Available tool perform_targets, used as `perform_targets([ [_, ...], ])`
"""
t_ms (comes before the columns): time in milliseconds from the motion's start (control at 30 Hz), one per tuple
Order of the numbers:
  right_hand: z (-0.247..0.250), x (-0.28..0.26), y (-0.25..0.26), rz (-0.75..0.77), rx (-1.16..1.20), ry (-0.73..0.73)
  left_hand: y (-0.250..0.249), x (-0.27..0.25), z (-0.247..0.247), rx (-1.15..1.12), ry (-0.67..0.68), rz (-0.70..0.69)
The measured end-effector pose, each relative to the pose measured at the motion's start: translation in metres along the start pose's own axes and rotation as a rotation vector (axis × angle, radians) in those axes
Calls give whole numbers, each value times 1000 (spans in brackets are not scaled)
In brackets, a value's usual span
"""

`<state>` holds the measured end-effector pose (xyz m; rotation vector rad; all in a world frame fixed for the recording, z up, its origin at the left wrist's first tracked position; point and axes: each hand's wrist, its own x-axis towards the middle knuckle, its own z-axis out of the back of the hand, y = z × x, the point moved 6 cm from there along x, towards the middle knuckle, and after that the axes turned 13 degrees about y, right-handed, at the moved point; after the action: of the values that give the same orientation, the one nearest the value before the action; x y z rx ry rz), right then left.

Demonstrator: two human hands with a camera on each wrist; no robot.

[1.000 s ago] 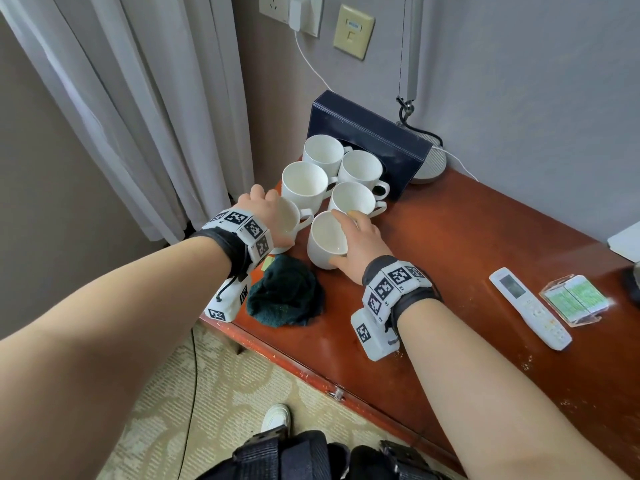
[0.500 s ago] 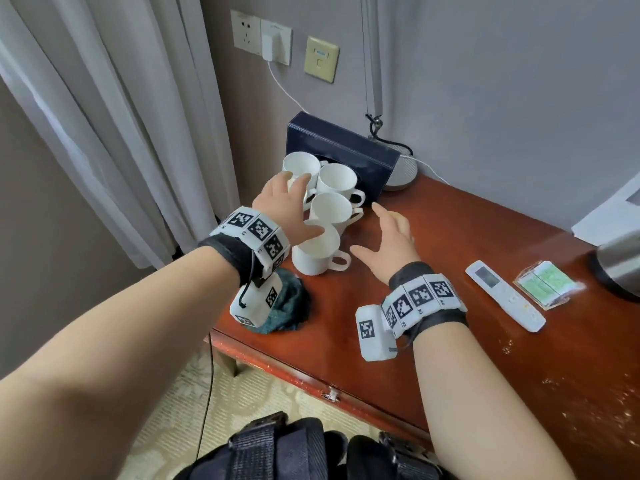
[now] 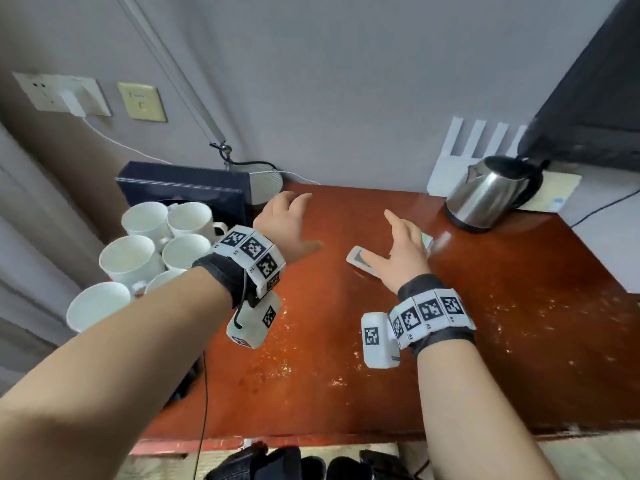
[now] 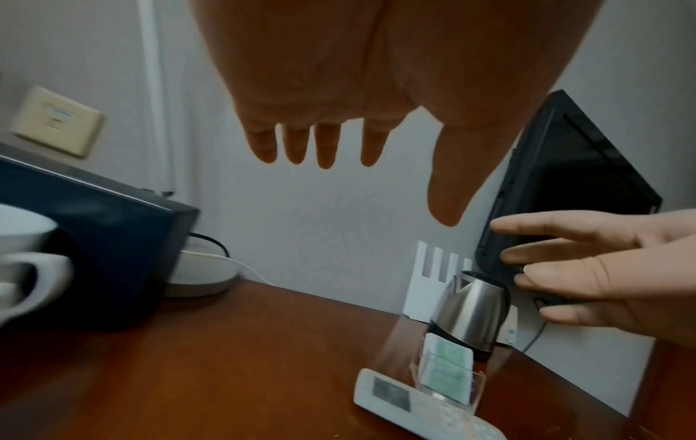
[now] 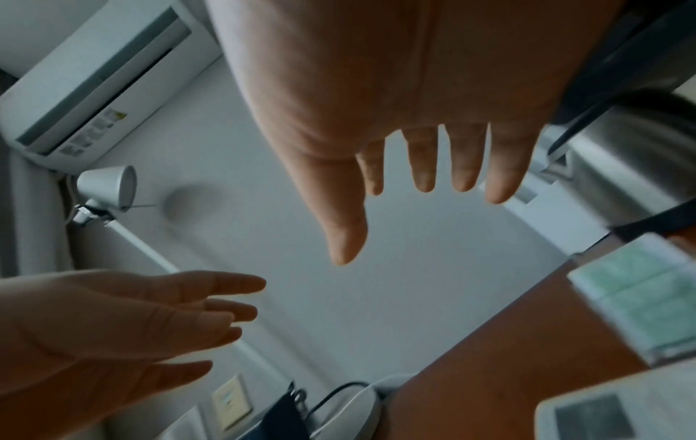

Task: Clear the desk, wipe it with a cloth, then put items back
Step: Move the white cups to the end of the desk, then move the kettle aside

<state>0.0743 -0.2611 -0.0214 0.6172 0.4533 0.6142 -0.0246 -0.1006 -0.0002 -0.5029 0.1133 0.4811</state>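
Observation:
Several white cups [image 3: 128, 258] stand bunched at the desk's [image 3: 346, 358] far left, in front of a dark blue box [image 3: 183, 188]. My left hand [image 3: 287, 226] hovers over the bare red-brown top to the right of the cups, fingers spread, holding nothing. My right hand [image 3: 405, 247] hovers open just above the white remote [image 3: 360, 263] and the clear holder of green tea packets [image 3: 428, 241]. The left wrist view shows straight fingers [image 4: 327, 143] and the remote [image 4: 406, 402] below. The cloth does not show.
A steel kettle [image 3: 491, 195] stands at the back right, beside a dark screen [image 3: 588, 98] and a white router [image 3: 474, 143]. A round white lamp base [image 3: 265, 181] and cables lie behind the box. Wet streaks shine on the desk's middle and right.
Both hands have let go of the cups and moved right, to the desk's middle. The head view has swung right, so the kettle and screen now show and the cloth has gone from sight.

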Motion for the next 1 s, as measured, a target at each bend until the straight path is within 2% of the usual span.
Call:
perform_targets([
  [267,142,48,-101,-79,-84,-112,-128,105,-32,-21,104,-53],
  [433,237,100,-182,-180,-150,-120,-198,185,-66,-77,205,-39],
  [533,278,135,-227,-238,-195,-100,-231,228,-88,-105,244,-33],
  [767,319,215,-298,-281,-140,-11,-280,311,-120,-137,273,-12],
  [867,317,239,-310,-247,-126,39,-289,335,-129,-167,283,-8],
  [1000,319,256,-315,-209,-135,33,-300,356,-134,-199,255,-38],
])
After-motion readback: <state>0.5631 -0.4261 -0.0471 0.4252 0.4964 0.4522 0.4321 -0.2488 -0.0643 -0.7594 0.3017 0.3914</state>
